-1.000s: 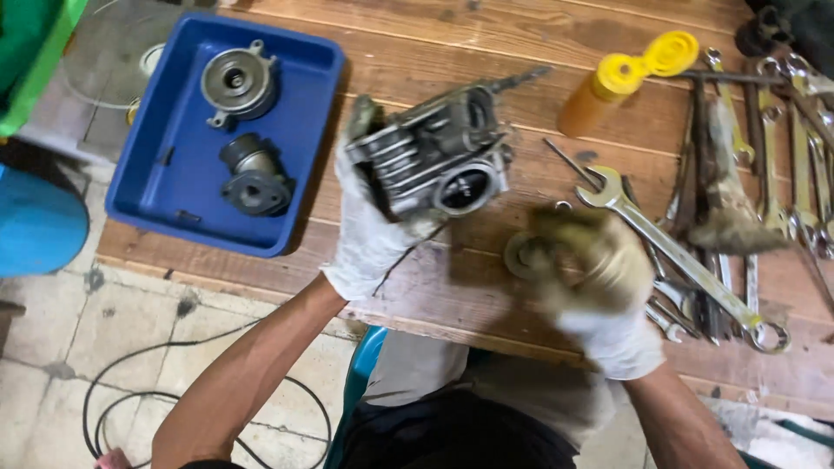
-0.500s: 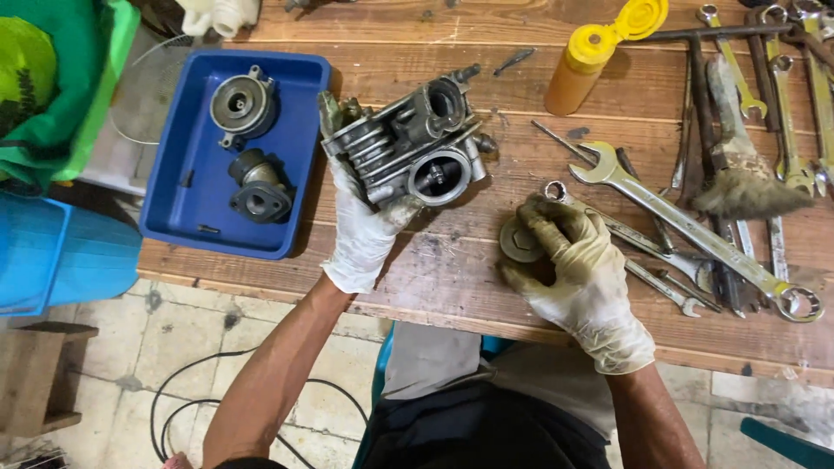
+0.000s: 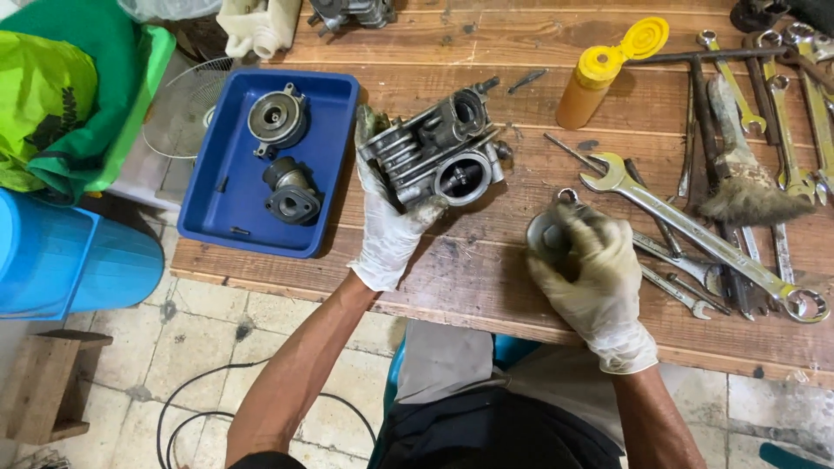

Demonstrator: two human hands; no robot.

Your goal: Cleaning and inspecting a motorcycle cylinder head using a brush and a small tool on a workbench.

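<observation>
The grip of the left hand [image 3: 388, 227] is closed from below around a grey finned cast-metal engine head [image 3: 437, 158], held above the wooden tabletop [image 3: 486, 269]; its long axis runs from seven toward one o'clock, round ports facing up. At four o'clock, well apart, the right hand [image 3: 589, 271] clasps a round grey metal cover [image 3: 546, 233].
</observation>
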